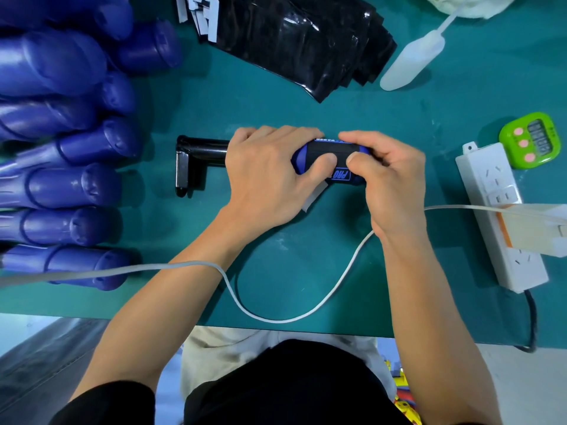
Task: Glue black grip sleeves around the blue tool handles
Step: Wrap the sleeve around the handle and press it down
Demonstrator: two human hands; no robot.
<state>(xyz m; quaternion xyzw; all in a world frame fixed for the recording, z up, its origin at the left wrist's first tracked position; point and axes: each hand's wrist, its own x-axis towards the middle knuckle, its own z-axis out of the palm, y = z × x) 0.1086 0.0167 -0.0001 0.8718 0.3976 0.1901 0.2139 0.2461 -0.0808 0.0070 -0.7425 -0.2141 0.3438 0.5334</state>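
Observation:
A blue tool handle (pixel 302 161) lies sideways at the middle of the green mat, on a black stand (pixel 196 153). A black grip sleeve (pixel 333 150) with blue lettering is wrapped round it. My left hand (pixel 267 176) grips the handle's left part, thumb pressing on the sleeve. My right hand (pixel 389 176) curls round the right end, thumb and fingers pinching the sleeve. A white backing strip (pixel 313 197) sticks out below the handle between my hands.
Several bare blue handles (pixel 61 185) are stacked along the left. A pile of black sleeves (pixel 294 41) lies at the back. A white power strip (pixel 497 210), a green timer (pixel 530 139), a white cable (pixel 276 319) and a white scoop-shaped tool (pixel 411 61) lie around.

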